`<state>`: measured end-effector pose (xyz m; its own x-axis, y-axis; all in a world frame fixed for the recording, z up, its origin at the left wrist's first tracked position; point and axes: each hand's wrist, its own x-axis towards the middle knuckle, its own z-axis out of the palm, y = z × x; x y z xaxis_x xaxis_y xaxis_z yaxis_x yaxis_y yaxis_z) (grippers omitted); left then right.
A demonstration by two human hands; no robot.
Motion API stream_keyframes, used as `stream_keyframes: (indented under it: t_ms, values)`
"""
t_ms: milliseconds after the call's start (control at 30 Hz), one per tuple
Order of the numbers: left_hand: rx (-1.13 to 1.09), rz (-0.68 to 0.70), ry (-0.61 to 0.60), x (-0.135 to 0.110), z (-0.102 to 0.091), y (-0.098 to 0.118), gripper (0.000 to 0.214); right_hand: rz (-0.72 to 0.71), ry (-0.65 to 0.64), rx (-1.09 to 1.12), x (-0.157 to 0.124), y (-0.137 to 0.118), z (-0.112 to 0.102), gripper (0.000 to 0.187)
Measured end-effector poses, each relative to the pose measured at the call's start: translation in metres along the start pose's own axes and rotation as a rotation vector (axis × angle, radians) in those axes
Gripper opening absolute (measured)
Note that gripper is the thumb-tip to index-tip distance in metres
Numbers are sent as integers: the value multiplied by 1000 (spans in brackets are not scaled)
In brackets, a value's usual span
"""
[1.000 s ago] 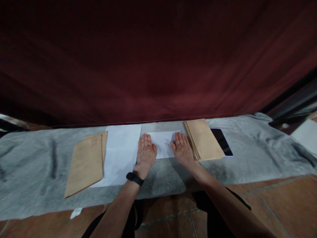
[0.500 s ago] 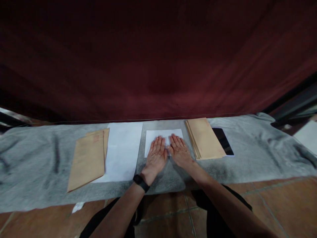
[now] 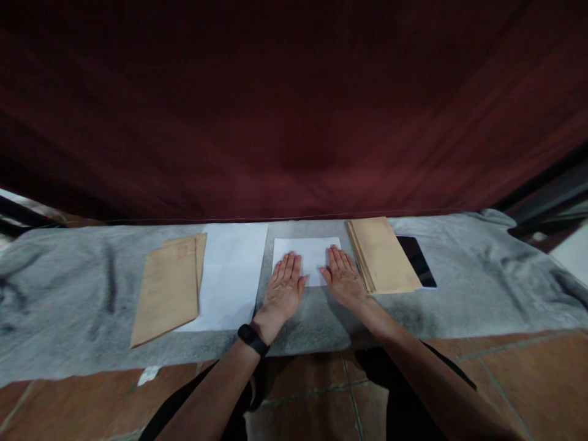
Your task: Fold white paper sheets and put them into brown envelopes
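A small white sheet of paper [image 3: 312, 254], perhaps folded, lies on the grey cloth [image 3: 316, 331] in front of me. My left hand [image 3: 285, 285] rests flat on its left part, fingers stretched out, a black band on the wrist. On its right edge my right hand [image 3: 342, 278] lies palm down, also with straight fingers. Close by on the right is a stack of brown envelopes [image 3: 383, 257]. To the left are large white paper sheets [image 3: 233, 275], partly under more brown envelopes [image 3: 168, 288].
A dark flat device [image 3: 417, 262], like a phone or tablet, sticks out from under the right envelope stack. Behind the cloth hangs a dark red curtain [image 3: 294, 141]. A white scrap [image 3: 149, 375] lies on the tiled floor [image 3: 316, 404] below.
My hands have moved apart across the small paper, the left one to the left and the right one to the right. More of the paper's middle now shows.
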<state>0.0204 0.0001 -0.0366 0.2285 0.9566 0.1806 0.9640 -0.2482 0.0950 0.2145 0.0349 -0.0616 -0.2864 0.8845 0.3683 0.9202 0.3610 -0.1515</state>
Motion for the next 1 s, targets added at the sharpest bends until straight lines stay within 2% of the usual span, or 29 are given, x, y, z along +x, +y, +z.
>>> stream_keyframes:
  t_ms: [267,433,533,633,1000]
  values:
    - [-9,-7,30,-4,-1,-2,58,40,-41,20,-2,4,-11,60]
    - [14,-20,6,-3,-3,1,56,-95,-106,128,2,-16,-25,59]
    - [24,-9,-8,-3,-4,1,56,-173,-155,169,-1,-31,-24,58]
    - [23,-6,-5,-3,-5,1,56,-189,-181,157,-5,-37,-19,57]
    - [24,-28,1,-4,-3,1,57,-92,-64,52,-7,-17,-8,58]
